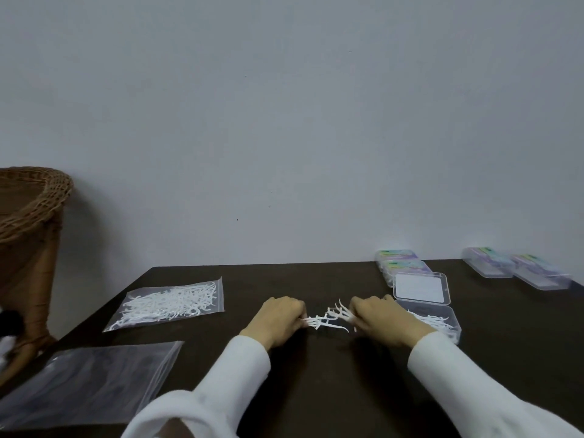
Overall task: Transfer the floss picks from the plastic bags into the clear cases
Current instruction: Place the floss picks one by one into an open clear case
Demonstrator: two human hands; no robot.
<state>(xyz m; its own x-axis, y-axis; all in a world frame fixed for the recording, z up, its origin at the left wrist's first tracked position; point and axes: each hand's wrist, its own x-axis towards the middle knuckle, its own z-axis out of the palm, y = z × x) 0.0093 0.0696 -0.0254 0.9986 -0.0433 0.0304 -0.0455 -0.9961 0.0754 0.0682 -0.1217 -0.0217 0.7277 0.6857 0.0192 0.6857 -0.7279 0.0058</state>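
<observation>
One head-worn camera looked forward and down across the counter (316, 374). It sat close above it, facing the wall (284, 121).

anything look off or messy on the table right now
Nothing is spilled or damaged. The only loose items are the floss picks, bunched unevenly between the left hand and right hand, pointing different ways. The open case beside the right hand holds some picks.

Long white sleeves (442, 368) on both arms, cuffs at wrists, hands bare.
</observation>
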